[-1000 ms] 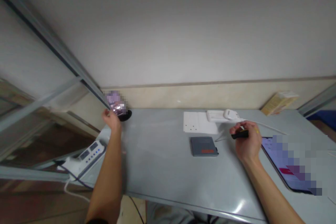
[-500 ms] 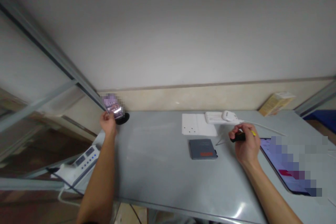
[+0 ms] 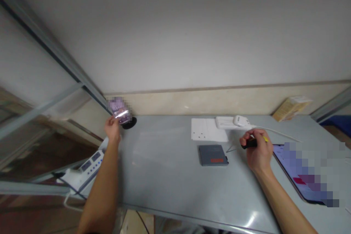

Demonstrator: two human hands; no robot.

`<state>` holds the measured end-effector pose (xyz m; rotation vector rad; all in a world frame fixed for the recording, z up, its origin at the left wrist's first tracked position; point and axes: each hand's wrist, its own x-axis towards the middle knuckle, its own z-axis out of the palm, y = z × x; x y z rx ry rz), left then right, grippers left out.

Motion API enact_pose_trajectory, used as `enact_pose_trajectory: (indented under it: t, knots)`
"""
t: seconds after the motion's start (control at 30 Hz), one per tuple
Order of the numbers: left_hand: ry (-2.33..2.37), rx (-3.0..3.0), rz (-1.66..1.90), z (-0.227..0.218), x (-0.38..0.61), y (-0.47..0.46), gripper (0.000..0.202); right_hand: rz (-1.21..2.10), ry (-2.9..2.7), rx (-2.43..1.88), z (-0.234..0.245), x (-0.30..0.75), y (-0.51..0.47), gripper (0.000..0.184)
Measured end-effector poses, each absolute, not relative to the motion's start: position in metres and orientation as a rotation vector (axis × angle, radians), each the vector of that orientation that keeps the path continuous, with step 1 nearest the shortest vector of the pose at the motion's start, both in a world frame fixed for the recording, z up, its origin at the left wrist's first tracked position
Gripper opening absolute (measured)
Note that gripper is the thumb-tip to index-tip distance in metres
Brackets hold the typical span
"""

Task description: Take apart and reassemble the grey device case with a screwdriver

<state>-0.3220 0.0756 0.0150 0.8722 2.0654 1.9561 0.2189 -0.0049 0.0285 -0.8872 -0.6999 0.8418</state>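
Observation:
At the table's far left corner, my left hand (image 3: 112, 128) pinches the lower edge of a purple, glossy flat item (image 3: 120, 111), partly blurred out. Just beside that item is a black round base (image 3: 129, 123); whether the two are joined I cannot tell. On the right, my right hand (image 3: 259, 150) is closed around the black and yellow handle of a screwdriver (image 3: 249, 143), its thin shaft pointing left. Left of the shaft lies a dark grey flat case (image 3: 213, 155) with orange lettering. Behind the case is a white sheet (image 3: 204, 129) with several small dark dots or screws on it.
A white power strip (image 3: 230, 123) with a plug and cable lies at the back. Right of my right hand rests a large phone or tablet (image 3: 290, 172). A yellow box (image 3: 291, 109) leans by the wall. Another power strip (image 3: 87, 168) sits at the left edge.
The view has shifted slightly, so most things appear a little further right. Both hands keep their grips and hardly move.

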Motion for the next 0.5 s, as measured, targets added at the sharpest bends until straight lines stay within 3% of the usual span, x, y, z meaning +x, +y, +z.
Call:
enact_pose_trajectory:
  t: [0.5]
  knots:
    - [2.02,0.718,1.991,0.0173,-0.3248,0.0714,0.019,0.863,-0.676,-0.873,0.0291,0.2183,-0.0051,0.029]
